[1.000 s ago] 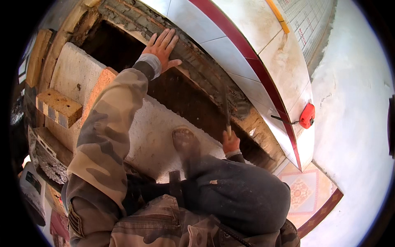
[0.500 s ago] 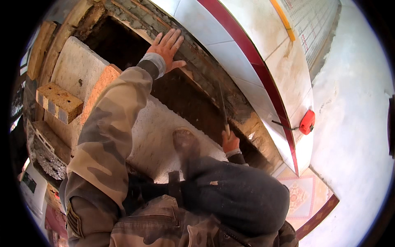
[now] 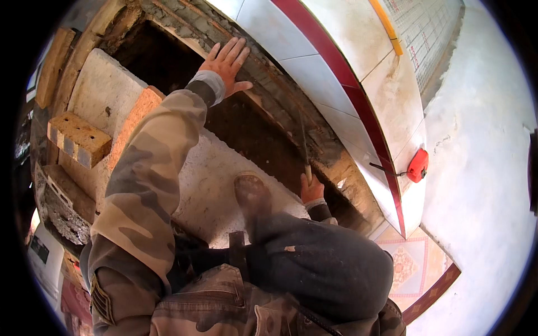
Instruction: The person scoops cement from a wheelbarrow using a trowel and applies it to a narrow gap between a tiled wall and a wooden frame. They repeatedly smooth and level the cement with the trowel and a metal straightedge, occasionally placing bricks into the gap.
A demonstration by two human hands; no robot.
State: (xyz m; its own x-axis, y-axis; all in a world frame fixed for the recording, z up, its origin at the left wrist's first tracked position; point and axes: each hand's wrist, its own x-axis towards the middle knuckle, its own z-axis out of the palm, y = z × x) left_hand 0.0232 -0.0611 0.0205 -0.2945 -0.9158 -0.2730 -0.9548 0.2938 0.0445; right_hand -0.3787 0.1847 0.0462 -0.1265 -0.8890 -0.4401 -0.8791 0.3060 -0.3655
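Observation:
My left hand [image 3: 226, 66] lies with fingers spread on the rough, mortar-covered ledge [image 3: 263, 84] beside the tiled wall. Nothing is held in it. Lower and to the right, my right hand [image 3: 312, 189] is closed round the pale handle of a trowel [image 3: 306, 154]. Its thin blade shows almost edge-on and points away from me, against the mortared side of the ledge. Below both hands runs a dark, deep opening [image 3: 252, 143] between the ledge and a pale slab [image 3: 210, 173]. My shoe [image 3: 251, 191] rests on that slab.
An orange brick [image 3: 134, 120] stands on the slab, and a yellowish brick with holes [image 3: 81, 137] lies left of it. A red tape measure [image 3: 417, 166] sits on the tiled surface at right. A yellow bar [image 3: 385, 25] lies farther up. Patterned tile [image 3: 404, 266] covers the lower right.
My right hand and the trowel have shifted very slightly left. My left hand stays pressed on the ledge.

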